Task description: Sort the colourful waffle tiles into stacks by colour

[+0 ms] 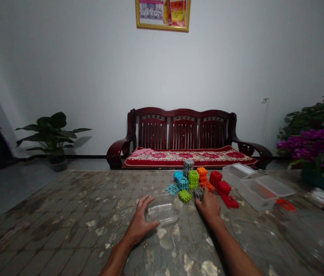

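Note:
My left hand [141, 220] grips the left end of a clear plastic container [164, 210], thumb at its near side and fingers at the far side. No contents show inside. My right hand [210, 207] has thumb and fingers around a low stack of dark grey interlocking plastic pieces [198, 193]. Close by stand a lime green stack [193, 179], a tall grey stack [188, 167], blue stacks [183, 183], orange stacks [202, 173] and red stacks [215, 178]. A small green pile [185, 196] lies between the container and the grey pieces.
The patterned tablecloth [92, 230] covers the table. Two translucent boxes [261, 197] stand at the right, with an orange-red piece [285, 204] beside them. A large clear plastic object [319, 234] lies near right. Purple flowers [319, 147] rise behind. A wooden sofa [181, 113] stands beyond the table.

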